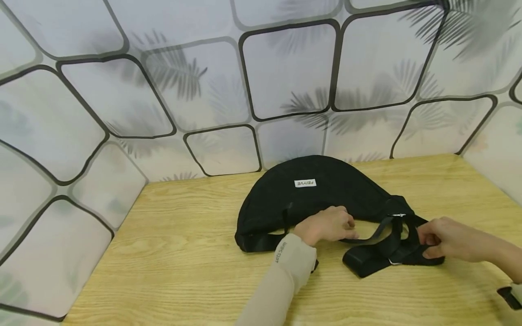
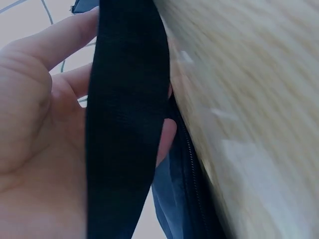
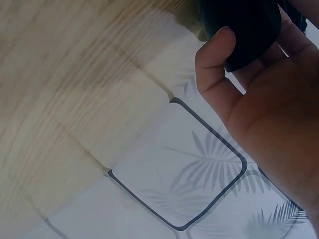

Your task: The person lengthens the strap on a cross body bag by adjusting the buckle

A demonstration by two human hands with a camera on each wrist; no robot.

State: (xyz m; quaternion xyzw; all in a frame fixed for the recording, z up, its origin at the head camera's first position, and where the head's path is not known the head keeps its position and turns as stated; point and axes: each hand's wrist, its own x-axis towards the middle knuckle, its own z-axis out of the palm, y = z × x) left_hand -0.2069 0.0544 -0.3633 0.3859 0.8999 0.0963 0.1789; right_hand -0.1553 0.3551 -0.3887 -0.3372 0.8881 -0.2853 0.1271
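Observation:
A black crescent-shaped sling bag (image 1: 318,194) lies on the table with its curved side toward the back wall. Its white label (image 1: 305,183) reads upside down. My left hand (image 1: 328,224) is at the bag's near edge and holds the webbing strap (image 2: 124,99), which runs across the palm in front of the fingers in the left wrist view. To the right, my right hand (image 1: 454,240) pinches the folded strap (image 1: 412,253) between thumb and fingers. A metal buckle (image 1: 397,215) shows where the strap joins the bag's right end. The left hand's fingertips are partly hidden by the strap.
The wood-grain table (image 1: 175,258) extends to the left and front of the bag. Pale patterned cloth walls (image 1: 289,72) rise behind it and at both sides. A looped strap end (image 1: 360,262) lies between the hands.

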